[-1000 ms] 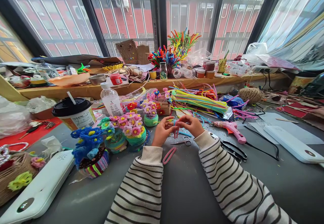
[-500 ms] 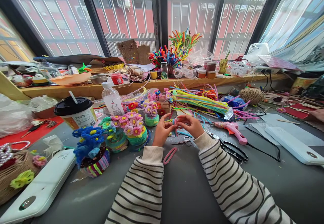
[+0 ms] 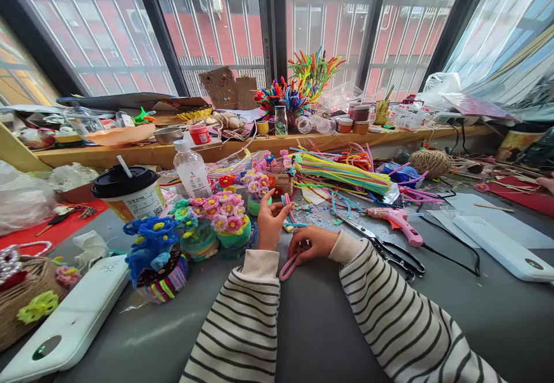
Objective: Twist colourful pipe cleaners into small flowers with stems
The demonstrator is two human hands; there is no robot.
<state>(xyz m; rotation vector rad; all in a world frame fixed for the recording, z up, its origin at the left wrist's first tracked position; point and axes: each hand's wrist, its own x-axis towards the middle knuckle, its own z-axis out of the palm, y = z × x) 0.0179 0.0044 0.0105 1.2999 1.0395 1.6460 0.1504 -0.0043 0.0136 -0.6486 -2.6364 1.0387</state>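
Observation:
My left hand (image 3: 272, 221) is raised over the grey table, thumb and fingertips pinched on bent pink and light-blue pipe cleaners (image 3: 291, 214). My right hand (image 3: 312, 241) is lowered to the tabletop, its fingers curled together and pointing down. A pink pipe cleaner loop (image 3: 285, 270) lies on the table at those fingertips. What the right fingers grip is hidden. The small scissors seen there before are covered by this hand. Left of my hands stand yarn-wrapped pots with pink flowers (image 3: 225, 210) and blue flowers (image 3: 153, 236).
Large black-handled scissors (image 3: 389, 253) and a pink glue gun (image 3: 400, 224) with its cord lie to the right. Behind is a bundle of pipe cleaners (image 3: 346, 172). A lidded cup (image 3: 134, 198), a bottle (image 3: 190, 169) and white devices (image 3: 502, 247) stand or lie around. Another person's hand (image 3: 546, 184) shows far right.
My hands have come apart. The right one has let go of the pipe cleaners and dropped to the table by the pink loop; the left keeps holding them.

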